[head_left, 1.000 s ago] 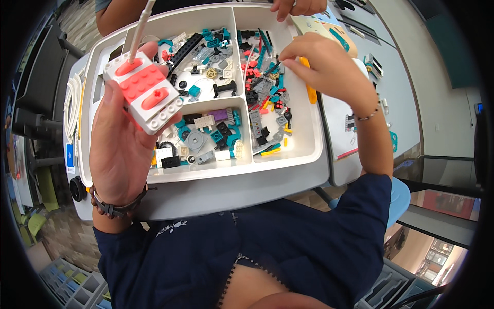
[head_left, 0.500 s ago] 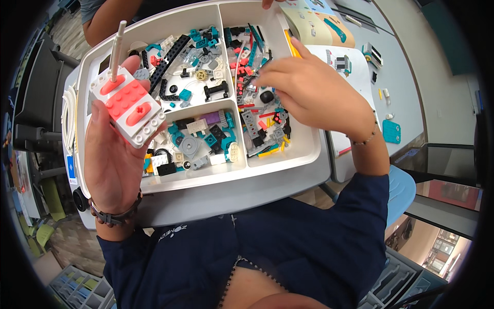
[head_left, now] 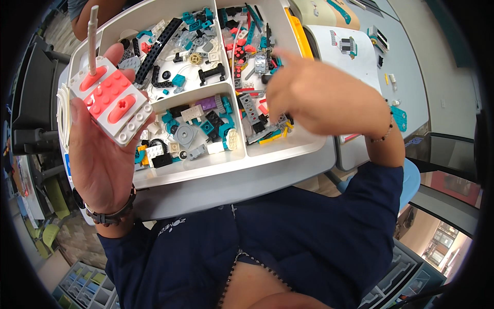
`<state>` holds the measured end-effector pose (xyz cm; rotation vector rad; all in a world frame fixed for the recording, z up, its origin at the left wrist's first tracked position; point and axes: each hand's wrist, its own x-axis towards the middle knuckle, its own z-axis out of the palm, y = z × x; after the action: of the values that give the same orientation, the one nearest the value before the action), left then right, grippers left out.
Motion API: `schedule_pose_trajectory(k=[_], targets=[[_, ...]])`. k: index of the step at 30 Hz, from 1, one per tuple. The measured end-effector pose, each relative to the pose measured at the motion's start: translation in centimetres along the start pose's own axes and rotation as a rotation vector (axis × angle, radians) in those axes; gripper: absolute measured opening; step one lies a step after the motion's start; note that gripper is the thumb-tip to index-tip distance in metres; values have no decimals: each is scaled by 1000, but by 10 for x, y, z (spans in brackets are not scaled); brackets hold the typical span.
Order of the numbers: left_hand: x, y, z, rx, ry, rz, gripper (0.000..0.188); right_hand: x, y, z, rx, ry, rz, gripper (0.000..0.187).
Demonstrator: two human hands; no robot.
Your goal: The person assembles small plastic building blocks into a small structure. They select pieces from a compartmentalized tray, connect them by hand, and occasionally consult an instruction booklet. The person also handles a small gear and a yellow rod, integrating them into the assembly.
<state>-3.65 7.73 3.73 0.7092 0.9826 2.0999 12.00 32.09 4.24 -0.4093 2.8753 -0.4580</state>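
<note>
My left hand [head_left: 100, 154] is closed around a white-and-coral brick assembly [head_left: 110, 103], holding it up over the left side of the white sorting tray [head_left: 195, 172]. A pale axle rod [head_left: 92, 41] stands upright from one of its coral pieces. My right hand [head_left: 309, 95] hovers over the tray's right compartment, smeared by motion, so its fingers are unclear. Beneath it lie coral, teal, grey and yellow pieces, among them a grey beam [head_left: 249, 108]. The front left compartment holds a grey round piece [head_left: 185, 135] and a purple brick [head_left: 207, 103].
An open instruction booklet [head_left: 355, 64] lies right of the tray, by a yellow edge [head_left: 300, 36]. Beyond it are a small built block [head_left: 378, 38] and a teal plate [head_left: 399, 119]. Another person's arm [head_left: 85, 23] shows at the far left. A long black beam [head_left: 158, 50] lies in the back left compartment.
My left hand and the brick assembly have shifted slightly left. My right hand has moved a little right and toward me over the right compartment.
</note>
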Motion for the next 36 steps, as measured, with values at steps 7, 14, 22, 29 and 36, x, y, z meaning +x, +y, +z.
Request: schedule_pose_trajectory(k=[7,14,22,29,36], targets=[[-2,3,-1,-15,-17,-20,53,3,7,7,-276,169,44,24],[2,0,-8,-35,-130,-45,54,7,-8,23,-113,-108,-90,5],[3,-5,2,51,52,-15,50,22,-8,28,-110,-109,-125,10],[1,1,25,176,90,-239,55,18,-17,-29,662,248,-111,9],[-3,1,33,198,14,-279,65,44,-54,-18,1299,745,-201,18]])
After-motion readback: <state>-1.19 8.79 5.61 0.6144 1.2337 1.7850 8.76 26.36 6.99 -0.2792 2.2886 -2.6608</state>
